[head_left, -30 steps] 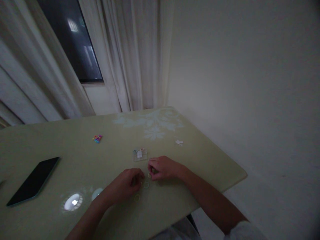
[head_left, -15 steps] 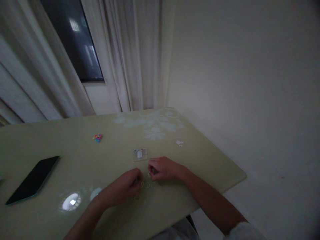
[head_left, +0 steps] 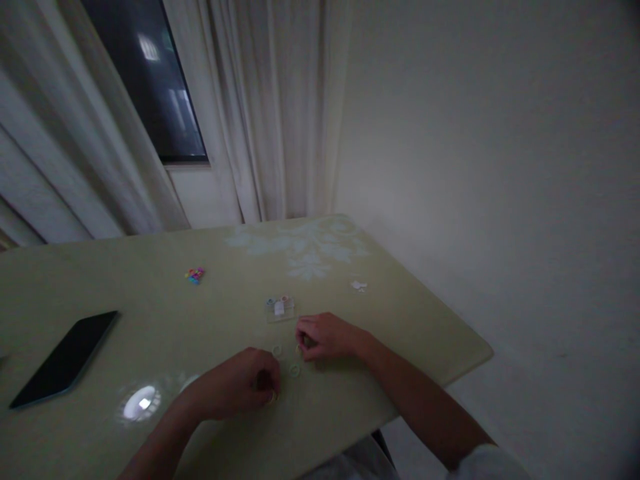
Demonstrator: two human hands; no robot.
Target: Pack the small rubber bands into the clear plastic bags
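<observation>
My left hand (head_left: 250,381) is low over the table, thumb and fingers pinched at a small yellow ring (head_left: 272,398) on the table's surface. To its right, my right hand (head_left: 325,337) rests on the table with its fingers closed on another small yellow ring (head_left: 299,349), partly hidden by the fingertips. Between the hands lie a pale ring (head_left: 277,350) and a light green ring (head_left: 295,370), both flat. Just beyond them sits a clear plastic box (head_left: 287,316) with a white piece and a few small coloured rings in it.
A heap of small colourful pieces (head_left: 195,275) lies farther back on the left. Small white pieces (head_left: 359,287) are at the right. A dark tablet (head_left: 67,360) occupies the left side of the table (head_left: 150,280). Wall and curtains border the table.
My left hand has moved toward me, from beside the middle rings to the nearest yellow ring, uncovering the pale ring. My right hand has stayed in place.
</observation>
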